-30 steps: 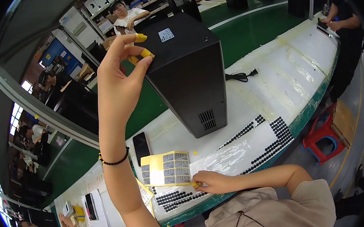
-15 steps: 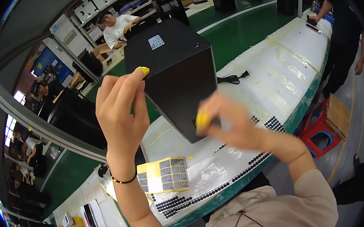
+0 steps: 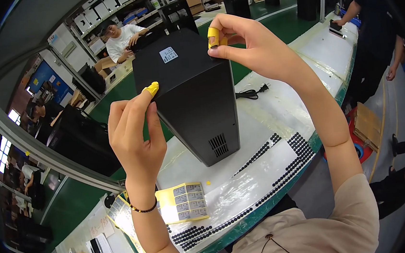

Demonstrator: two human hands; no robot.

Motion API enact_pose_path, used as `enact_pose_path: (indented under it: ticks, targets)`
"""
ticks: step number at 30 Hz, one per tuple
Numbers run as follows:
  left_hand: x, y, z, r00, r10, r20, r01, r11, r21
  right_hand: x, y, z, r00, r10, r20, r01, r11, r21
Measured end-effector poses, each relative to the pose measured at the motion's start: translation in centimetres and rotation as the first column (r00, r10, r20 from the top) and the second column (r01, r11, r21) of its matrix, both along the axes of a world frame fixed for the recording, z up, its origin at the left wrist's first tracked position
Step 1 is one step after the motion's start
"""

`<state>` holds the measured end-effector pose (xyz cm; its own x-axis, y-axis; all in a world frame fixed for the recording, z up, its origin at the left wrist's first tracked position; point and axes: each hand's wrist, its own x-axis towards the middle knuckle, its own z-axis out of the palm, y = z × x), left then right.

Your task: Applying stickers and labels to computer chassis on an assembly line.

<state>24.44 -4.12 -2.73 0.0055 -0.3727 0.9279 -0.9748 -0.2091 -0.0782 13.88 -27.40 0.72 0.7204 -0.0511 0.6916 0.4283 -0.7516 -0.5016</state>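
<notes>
A tall black computer case (image 3: 195,103) stands upright on the bench, with a small silver label (image 3: 168,55) on its top and a slotted vent low on the side toward me. My left hand (image 3: 138,134) rests its yellow-wrapped index fingertip on the case's near left top corner; the thumb is apart and the other fingers are loosely bent. At the right top corner, my right hand (image 3: 253,45) pinches a small black piece (image 3: 214,47) between thumb and yellow-wrapped index finger. Whether the piece touches the case is unclear.
Rows of small black round pads (image 3: 300,147) lie along the bench's near edge, with more pads (image 3: 191,237) at lower left. A yellow-backed sheet of silver labels (image 3: 182,203) lies before the case. A black power cord (image 3: 252,92) is to its right. Other people work around.
My right hand has risen from beside the case's lower front to its right top corner. The left fingertip stays on the left corner. The whole view has shifted slightly.
</notes>
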Motion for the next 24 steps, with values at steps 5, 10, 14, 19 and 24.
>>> enact_pose_path:
  ticks: [5, 10, 14, 19, 24]
  targets:
    - [0.2, -0.2, -0.3, 1.0, -0.006, 0.004, 0.006, 1.0, -0.005, 0.1, -0.6, 0.1, 1.0, 0.01, -0.007, -0.01, 0.998, 0.058]
    - [0.0, -0.3, -0.2, 1.0, 0.002, 0.017, -0.002, 1.0, -0.03, 0.0, 0.0, 0.3, 0.994, -0.04, 0.105, 0.059, 0.981, -0.186]
    - [0.3, -0.5, -0.3, 1.0, -0.006, 0.029, 0.007, 0.999, -0.047, -0.7, 0.2, -0.1, 0.979, -0.024, 0.202, 0.082, 0.955, -0.285]
    - [0.1, -0.3, -0.5, 1.0, -0.007, 0.004, 0.007, 1.0, -0.026, -1.6, 0.6, -1.3, 0.957, -0.049, 0.286, 0.128, 0.957, -0.262]
    - [-0.1, -0.5, -0.6, 1.0, -0.012, -0.016, 0.012, 0.999, -0.048, 1.0, -1.3, 0.9, 0.985, -0.028, 0.171, 0.035, 0.998, -0.042]
